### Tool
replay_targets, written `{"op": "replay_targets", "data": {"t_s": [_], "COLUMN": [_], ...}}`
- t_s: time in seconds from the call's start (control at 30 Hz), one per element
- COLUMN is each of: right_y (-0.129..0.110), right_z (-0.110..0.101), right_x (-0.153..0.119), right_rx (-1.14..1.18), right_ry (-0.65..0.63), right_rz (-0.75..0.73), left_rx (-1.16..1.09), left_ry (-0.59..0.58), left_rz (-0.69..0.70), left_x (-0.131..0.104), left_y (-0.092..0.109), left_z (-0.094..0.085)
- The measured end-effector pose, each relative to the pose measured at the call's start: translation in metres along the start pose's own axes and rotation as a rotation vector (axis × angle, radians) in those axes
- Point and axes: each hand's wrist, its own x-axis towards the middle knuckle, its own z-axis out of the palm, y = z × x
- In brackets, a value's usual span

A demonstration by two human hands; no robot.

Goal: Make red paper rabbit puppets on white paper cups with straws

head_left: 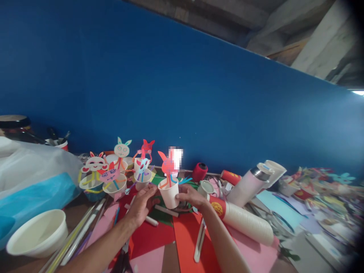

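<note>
My right hand (pixel 191 196) is closed on a white paper cup (pixel 170 196), with the thumb on its near right side. A red-orange paper figure (pixel 168 167) with long ears stands up out of this cup, and a blue fringed strip (pixel 186 181) sticks out at its right. Close to the cup's left side is my left hand (pixel 143 203), its fingers loosely bent and apart, with no object visible in them. Further left stand several cups with paper figures, among them a white rabbit (pixel 123 149), a pink face (pixel 110 175) and a blue mask (pixel 142 169).
A stack of paper cups (pixel 247 223) lies at the right, below a thermos (pixel 247 184). Scissors (pixel 124 256), an ice-pop-like stick (pixel 200 242) and red paper (pixel 190 237) lie in front. A white bowl (pixel 38 235) stands left. The blue wall (pixel 182 83) rises behind.
</note>
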Motion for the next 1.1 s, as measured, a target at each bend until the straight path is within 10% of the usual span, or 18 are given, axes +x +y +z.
{"op": "replay_targets", "data": {"t_s": [1.1], "right_y": [0.0066], "right_z": [-0.0097], "right_x": [-0.0026], "right_rx": [0.085], "right_ry": [0.079], "right_rz": [0.018], "left_rx": [-0.016], "left_ry": [-0.098], "left_rz": [-0.155], "left_x": [0.0002], "left_y": [0.0088], "left_z": [0.0016]}}
